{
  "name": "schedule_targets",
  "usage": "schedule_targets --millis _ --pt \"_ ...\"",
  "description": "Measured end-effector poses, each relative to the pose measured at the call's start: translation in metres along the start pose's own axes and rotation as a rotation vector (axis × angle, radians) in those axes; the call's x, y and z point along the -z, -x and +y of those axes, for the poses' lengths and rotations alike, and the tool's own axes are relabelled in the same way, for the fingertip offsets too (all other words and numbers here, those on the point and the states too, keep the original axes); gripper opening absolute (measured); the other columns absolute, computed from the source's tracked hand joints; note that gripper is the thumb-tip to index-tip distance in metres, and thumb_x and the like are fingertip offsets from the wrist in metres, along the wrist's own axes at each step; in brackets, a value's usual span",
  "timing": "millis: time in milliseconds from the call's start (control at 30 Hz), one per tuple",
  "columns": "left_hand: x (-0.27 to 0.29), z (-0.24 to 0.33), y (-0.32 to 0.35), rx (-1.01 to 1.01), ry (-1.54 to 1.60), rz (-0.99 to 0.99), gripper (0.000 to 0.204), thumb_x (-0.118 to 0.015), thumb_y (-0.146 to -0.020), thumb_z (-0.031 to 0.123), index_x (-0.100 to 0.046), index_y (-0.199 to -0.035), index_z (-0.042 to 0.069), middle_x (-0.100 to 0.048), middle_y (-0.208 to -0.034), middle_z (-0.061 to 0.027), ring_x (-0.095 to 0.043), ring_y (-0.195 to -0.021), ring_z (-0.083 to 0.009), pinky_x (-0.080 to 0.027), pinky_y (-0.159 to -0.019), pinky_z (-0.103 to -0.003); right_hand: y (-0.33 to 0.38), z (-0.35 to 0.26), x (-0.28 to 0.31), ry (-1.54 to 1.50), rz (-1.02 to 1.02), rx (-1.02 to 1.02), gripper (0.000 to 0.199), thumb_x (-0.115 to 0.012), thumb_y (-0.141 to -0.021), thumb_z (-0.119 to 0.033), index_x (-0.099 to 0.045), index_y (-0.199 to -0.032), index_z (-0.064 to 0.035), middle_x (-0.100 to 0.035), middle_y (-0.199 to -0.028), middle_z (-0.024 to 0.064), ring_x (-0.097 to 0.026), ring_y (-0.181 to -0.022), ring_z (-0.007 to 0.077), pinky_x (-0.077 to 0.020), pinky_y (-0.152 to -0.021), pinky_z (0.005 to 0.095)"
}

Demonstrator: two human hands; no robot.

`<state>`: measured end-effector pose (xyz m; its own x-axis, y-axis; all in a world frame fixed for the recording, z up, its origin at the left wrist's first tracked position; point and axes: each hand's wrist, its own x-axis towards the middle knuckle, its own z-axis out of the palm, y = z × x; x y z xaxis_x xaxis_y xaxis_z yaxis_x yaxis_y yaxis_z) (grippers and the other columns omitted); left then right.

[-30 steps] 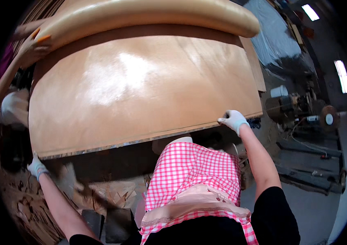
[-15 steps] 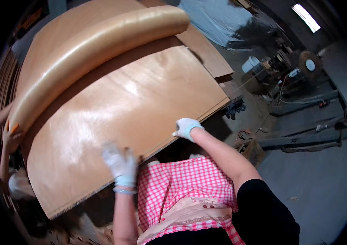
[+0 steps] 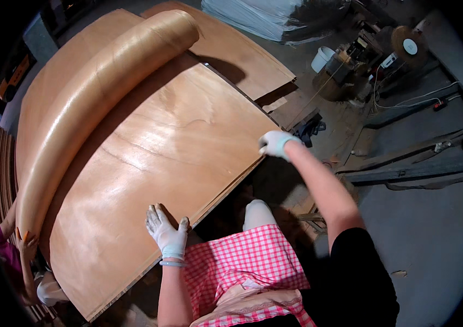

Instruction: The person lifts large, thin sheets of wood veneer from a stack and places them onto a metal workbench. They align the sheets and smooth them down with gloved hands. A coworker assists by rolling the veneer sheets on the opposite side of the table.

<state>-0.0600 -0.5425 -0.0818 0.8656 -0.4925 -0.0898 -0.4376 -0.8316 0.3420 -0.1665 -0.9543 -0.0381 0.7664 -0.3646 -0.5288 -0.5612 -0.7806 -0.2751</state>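
Observation:
A broad stack of thin wood veneer sheets [image 3: 149, 158] lies before me, its top sheet glossy and light brown. Across its far side rests a long rolled veneer sheet [image 3: 89, 103]. My left hand [image 3: 167, 233], in a white glove with dirty fingertips, lies open with fingers spread at the stack's near edge. At the right corner, my right hand [image 3: 276, 145], also gloved in white, has its fingers curled in at the edge. Whatever those fingers hold is hidden. Another person's hand [image 3: 25, 242] touches the roll's near left end.
Further sheets [image 3: 237, 54] lie beyond the stack at the far right. A machine with a round disc [image 3: 407, 46] and a white bucket [image 3: 323, 59] stand on the right. A dark metal frame [image 3: 406, 173] sits on the floor. Upright boards [image 3: 0, 169] line the left.
My right hand has slid rightward along the edge to the corner, its fingers curling. My left hand has settled on the near edge. The view has shifted, with the roll now further left.

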Motion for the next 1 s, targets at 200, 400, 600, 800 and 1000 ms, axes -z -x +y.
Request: schedule_targets --millis 200,400,600,800,1000 --pt "-0.001 -0.003 0.002 0.006 -0.022 -0.01 0.092 -0.069 -0.076 0.041 -0.026 -0.147 0.002 -0.02 -0.154 -0.0209 -0.016 -0.143 -0.0357 -0.009 -0.117 -0.047 -0.02 0.081 0.036 0.054 0.043 -0.147 0.028 -0.065 -0.084 -0.026 -0.067 -0.109 -0.0121 -0.066 -0.111 0.0137 -0.062 -0.103 0.0311 -0.0479 -0.09 0.0408" --pt "0.0 -0.007 0.003 -0.013 -0.046 0.029 0.09 -0.07 -0.076 0.039 -0.027 -0.146 0.002 -0.022 -0.154 -0.0196 -0.017 -0.143 -0.0356 -0.01 -0.117 -0.046 -0.035 0.081 0.036 0.101 0.042 -0.178 0.032 -0.065 -0.085 -0.025 -0.063 -0.112 -0.0067 -0.065 -0.111 0.0158 -0.061 -0.104 0.0317 -0.0472 -0.09 0.0403" --pt "0.0 0.0 0.002 -0.016 -0.027 0.032 0.09 -0.07 -0.076 0.038 -0.027 -0.146 0.001 -0.023 -0.153 -0.0199 -0.017 -0.143 -0.0354 -0.01 -0.117 -0.046 -0.036 0.122 0.01 -0.1 0.264 -0.369 0.032 -0.062 -0.088 -0.027 -0.063 -0.11 -0.0029 -0.065 -0.11 0.0179 -0.061 -0.103 0.0337 -0.0474 -0.089 0.0402" --pt "0.004 -0.005 0.006 0.007 -0.032 0.053 0.089 -0.071 -0.075 0.037 -0.029 -0.145 0.001 -0.024 -0.152 -0.021 -0.019 -0.142 -0.0358 -0.012 -0.116 -0.046 0.002 0.076 -0.019 -0.42 0.681 -0.284 0.025 -0.059 -0.09 -0.024 -0.062 -0.099 -0.0005 -0.064 -0.097 0.0235 -0.059 -0.095 0.0416 -0.0469 -0.084 0.0438" --pt "-0.001 -0.003 0.005 -0.049 -0.036 0.106 0.084 -0.071 -0.074 0.035 -0.035 -0.141 0.001 -0.03 -0.148 -0.0237 -0.023 -0.14 -0.0378 -0.015 -0.115 -0.047 0.051 -0.015 -0.081 -0.51 0.726 0.086 0.026 -0.06 -0.09 -0.028 -0.063 -0.096 -0.0027 -0.065 -0.094 0.02 -0.062 -0.087 0.0385 -0.0493 -0.076 0.0437"
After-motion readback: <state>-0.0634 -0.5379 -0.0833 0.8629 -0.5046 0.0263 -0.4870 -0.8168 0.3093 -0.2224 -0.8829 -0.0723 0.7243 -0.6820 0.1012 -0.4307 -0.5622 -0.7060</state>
